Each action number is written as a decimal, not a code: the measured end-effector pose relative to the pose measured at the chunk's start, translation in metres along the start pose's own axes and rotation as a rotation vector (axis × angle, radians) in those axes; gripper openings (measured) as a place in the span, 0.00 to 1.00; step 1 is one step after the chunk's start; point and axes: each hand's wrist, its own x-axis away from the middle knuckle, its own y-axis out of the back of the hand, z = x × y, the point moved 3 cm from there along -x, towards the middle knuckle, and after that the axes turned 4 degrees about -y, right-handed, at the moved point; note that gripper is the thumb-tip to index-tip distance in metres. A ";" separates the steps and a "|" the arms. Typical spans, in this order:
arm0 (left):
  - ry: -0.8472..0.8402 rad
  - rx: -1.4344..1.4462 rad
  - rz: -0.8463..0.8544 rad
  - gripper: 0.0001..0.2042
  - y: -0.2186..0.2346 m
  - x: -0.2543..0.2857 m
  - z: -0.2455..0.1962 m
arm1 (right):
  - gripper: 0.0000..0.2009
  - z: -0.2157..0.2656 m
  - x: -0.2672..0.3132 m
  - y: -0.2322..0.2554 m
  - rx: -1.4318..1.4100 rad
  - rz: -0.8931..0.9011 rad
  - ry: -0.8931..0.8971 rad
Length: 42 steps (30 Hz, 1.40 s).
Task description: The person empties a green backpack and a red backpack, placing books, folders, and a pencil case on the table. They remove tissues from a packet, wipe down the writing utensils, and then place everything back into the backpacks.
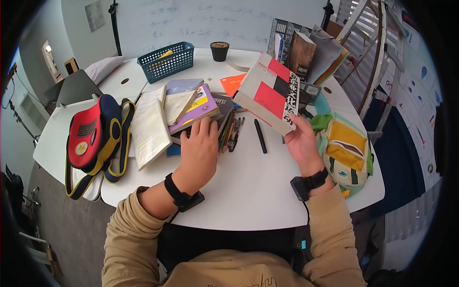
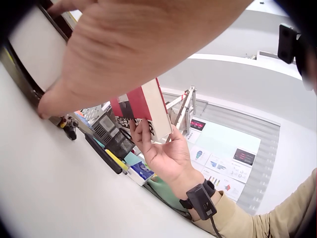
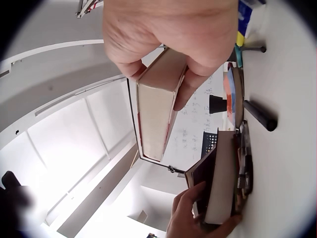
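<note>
My right hand (image 1: 306, 143) grips a thick red, white and black hardcover book (image 1: 260, 93) by its lower right corner, tilted above the table. In the right wrist view, the thumb and fingers lie on opposite covers. At the front of a book pile, my left hand (image 1: 198, 148) holds a thick dark-covered book (image 3: 221, 178), fingers over its cover and thumb at its lower edge. A purple and yellow book (image 1: 198, 109) lies on the pile, beside a dark grey book (image 1: 224, 103) lettered "HARVEST". Left of them is an open, handwritten notebook (image 1: 149, 129).
Pens and pencils (image 1: 232, 134) lie right of the pile, near a black marker (image 1: 260, 136). A red and navy bag (image 1: 93, 136) stands left, a green and yellow bag (image 1: 344, 148) right. Behind are a teal basket (image 1: 167, 64), a small pot (image 1: 219, 52) and a book rack (image 1: 282, 48).
</note>
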 end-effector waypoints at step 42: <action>-0.673 0.661 -0.317 0.31 0.024 -0.027 -0.038 | 0.33 -0.025 0.018 -0.035 0.163 0.024 0.103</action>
